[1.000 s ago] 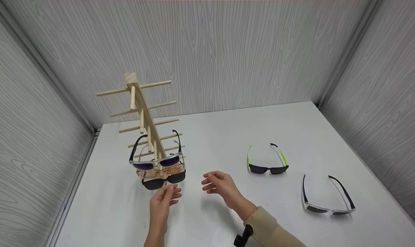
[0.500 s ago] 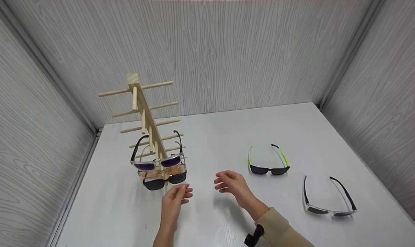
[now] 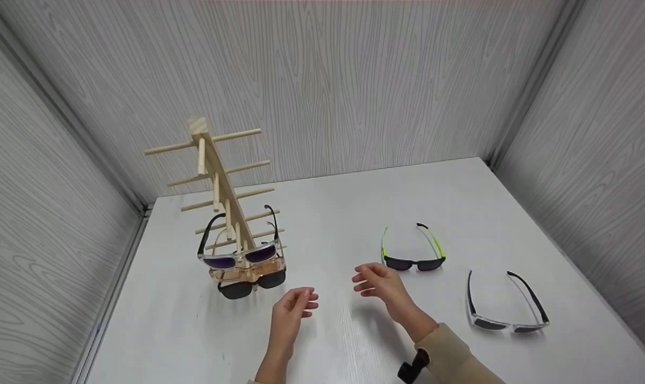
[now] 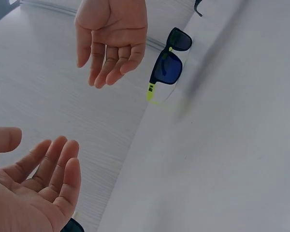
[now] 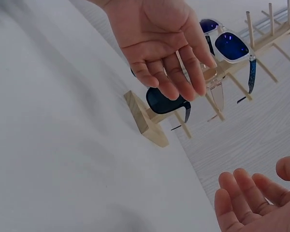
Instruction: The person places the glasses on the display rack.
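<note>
Black-fronted sunglasses with dark lenses and neon-yellow temples [image 3: 427, 264] are lying on the smooth white table [image 3: 333, 213], just beyond the right hand [image 3: 382, 284]. Their long axis is running left to right across the front; the lenses are facing the person, and both unfolded temples are pointing toward the pale wood-grain back wall [image 3: 322, 80].

Against the frame from a second ago, I am noting both hands shifting rightward. The left hand [image 3: 293, 305], then right by the lowest pair on the rack, is now hanging apart from it; the right hand is sitting closer to the neon pair. All the eyewear is keeping its place.

Hands, from my remote feed: both are staying fairly wide and unloaded, fingers loosely bent, palms turned toward each other. The left wrist view is showing a gap between the left thumb and fingers.

Farther right, clear-framed sunglasses with grey lenses and black temples [image 3: 508, 326] are also resting front toward the person, temples pointing away. At left, the light-wood pegged rack [image 3: 224, 184] is carrying three pairs: clear-framed with purple lenses [image 3: 261, 254] uppermost, transparent pale-orange [image 3: 266, 268] between, black dark-lensed [image 3: 238, 290] lowest.
</note>
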